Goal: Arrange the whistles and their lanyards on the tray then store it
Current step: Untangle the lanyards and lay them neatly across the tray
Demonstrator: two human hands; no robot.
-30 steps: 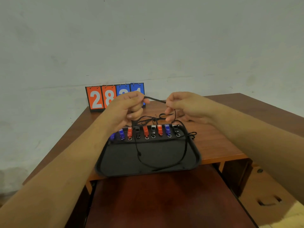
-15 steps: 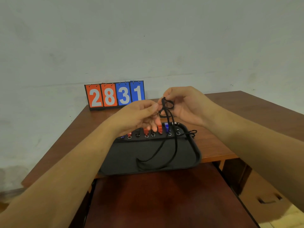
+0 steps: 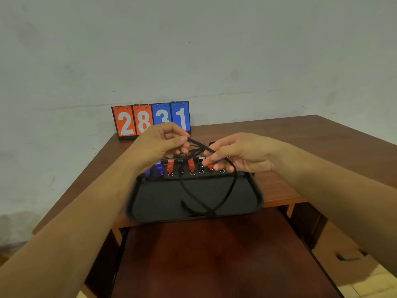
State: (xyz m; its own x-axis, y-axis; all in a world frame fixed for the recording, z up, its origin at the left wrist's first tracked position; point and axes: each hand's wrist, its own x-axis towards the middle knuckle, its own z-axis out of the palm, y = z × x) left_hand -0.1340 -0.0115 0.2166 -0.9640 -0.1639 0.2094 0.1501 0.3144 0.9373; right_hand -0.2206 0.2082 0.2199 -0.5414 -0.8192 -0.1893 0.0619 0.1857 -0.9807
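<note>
A black tray [image 3: 256, 191] lies at the near edge of the wooden table. Along its far side stands a row of whistles [image 3: 191, 164], blue, red and black, each with a small metal ring. Above that row my left hand [image 3: 160, 145] and my right hand [image 3: 238, 152] both pinch a black lanyard [image 3: 228, 191]. The cord is stretched short between the two hands, and its long loops hang down and cross on the tray's dark floor near the front rim. Some whistles at the right end are hidden behind my right fingers.
A flip scoreboard [image 3: 150, 120] reading 2831 stands at the back of the table [image 3: 300, 147] against the wall. A dark brown pulled-out surface [image 3: 214, 254] sits below the tray. A wooden drawer unit with a handle [image 3: 348, 258] is at the lower right.
My hands had come together over the whistles and have now drawn apart, stretching the lanyard between them. The hanging loops have shifted and now cross near the tray's front rim.
</note>
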